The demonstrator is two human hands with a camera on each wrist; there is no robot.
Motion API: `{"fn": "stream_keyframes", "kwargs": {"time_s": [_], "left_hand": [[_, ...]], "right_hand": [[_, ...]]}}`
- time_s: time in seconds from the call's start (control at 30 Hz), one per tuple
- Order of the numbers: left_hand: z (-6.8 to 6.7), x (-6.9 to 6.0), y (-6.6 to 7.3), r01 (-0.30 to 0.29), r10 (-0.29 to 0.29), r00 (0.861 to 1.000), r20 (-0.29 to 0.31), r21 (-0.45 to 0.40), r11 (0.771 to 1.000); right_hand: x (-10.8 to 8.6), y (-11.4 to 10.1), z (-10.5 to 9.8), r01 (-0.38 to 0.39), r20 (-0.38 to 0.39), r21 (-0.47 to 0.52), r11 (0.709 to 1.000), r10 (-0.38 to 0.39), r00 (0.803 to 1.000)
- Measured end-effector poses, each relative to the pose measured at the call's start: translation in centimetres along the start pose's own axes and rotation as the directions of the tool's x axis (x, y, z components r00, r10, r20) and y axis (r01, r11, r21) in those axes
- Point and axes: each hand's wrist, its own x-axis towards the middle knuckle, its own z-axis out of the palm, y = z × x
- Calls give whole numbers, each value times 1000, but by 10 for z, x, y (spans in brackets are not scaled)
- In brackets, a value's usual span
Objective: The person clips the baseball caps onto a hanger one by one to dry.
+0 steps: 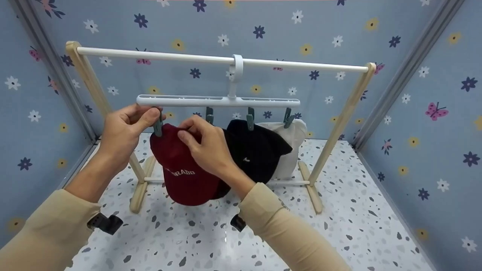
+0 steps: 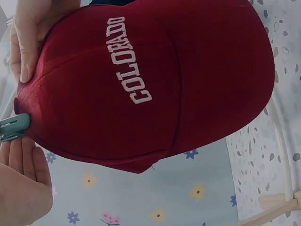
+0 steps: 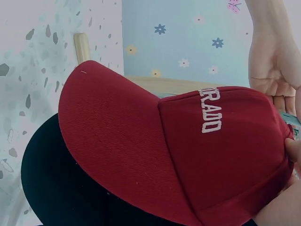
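A dark red baseball cap [image 1: 180,165] with white COLORADO lettering hangs brim-down below the left end of a white clip hanger [image 1: 188,101]. A green clip [image 2: 15,125] sits at the cap's upper edge. My left hand [image 1: 124,131] pinches the top of that clip between thumb and fingers, just under the hanger bar. With thumb and fingertips, my right hand [image 1: 207,145] grips the cap's top edge right of the clip; the far fingers are hidden behind the fabric. Close behind the red cap hang black caps [image 1: 260,150], partly covered by it and my right hand.
A white cap [image 1: 295,150] hangs at the hanger's right end. More green clips [image 1: 250,118] line the bar. The hanger hooks over the white rail [image 1: 158,55] of a wooden-legged rack [image 1: 342,120]. Flowered walls surround the speckled surface [image 1: 180,241] below.
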Motion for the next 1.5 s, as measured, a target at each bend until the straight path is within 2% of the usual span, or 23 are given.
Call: {"fn": "stream_keyframes", "kwargs": {"time_s": [0.4, 0.87, 1.13, 1.5], "left_hand": [[-2, -3, -2, 3, -3, 1000, 28, -8, 1000], [-4, -2, -10, 44, -44, 998, 39, -14, 999], [-3, -2, -13, 54, -53, 998, 34, -38, 998], [-2, -2, -14, 55, -56, 998, 19, 13, 998]], "right_hand": [[-2, -1, 0, -34, 45, -48, 998, 36, 998], [-7, 1, -1, -100, 115, -66, 993, 107, 988], [-9, 4, -2, -89, 130, -101, 991, 101, 986], [-14, 7, -6, -84, 145, -114, 990, 100, 984]]}}
